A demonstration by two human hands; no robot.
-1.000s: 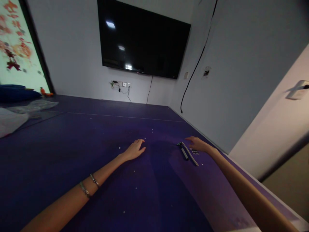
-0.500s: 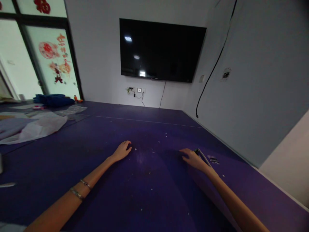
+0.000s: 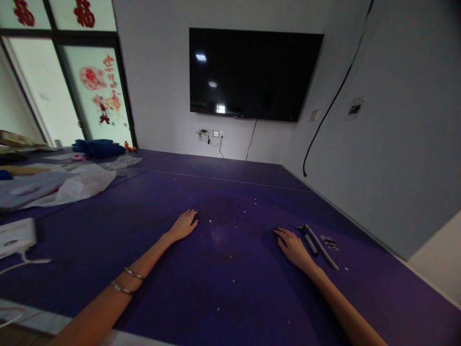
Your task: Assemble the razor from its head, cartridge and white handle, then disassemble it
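My left hand [image 3: 183, 225] lies palm down on the purple tabletop [image 3: 223, 269], fingers stretched out and holding nothing. Two metal bracelets [image 3: 122, 287] circle that forearm. My right hand [image 3: 293, 246] rests flat on the same surface, also with fingers extended and nothing in it. Just to its right lie a slim tool with a grey handle [image 3: 310, 244], whose kind I cannot make out, and a long pale curved strip [image 3: 324, 250]. Beyond these is a small dark-and-silver patch [image 3: 330, 242]. White specks are scattered between the hands.
At left sit a white device with a cable [image 3: 18, 238], translucent plastic sheeting [image 3: 86, 184] and a dark blue cloth bundle [image 3: 98, 147]. A black cable [image 3: 333, 101] dangles along the right wall. A television [image 3: 254, 74] hangs on the far wall above sockets [image 3: 216, 134].
The view has swung slightly left, showing more of the white device. My right hand has settled flat, and the tool and strip beside it now show more fully.
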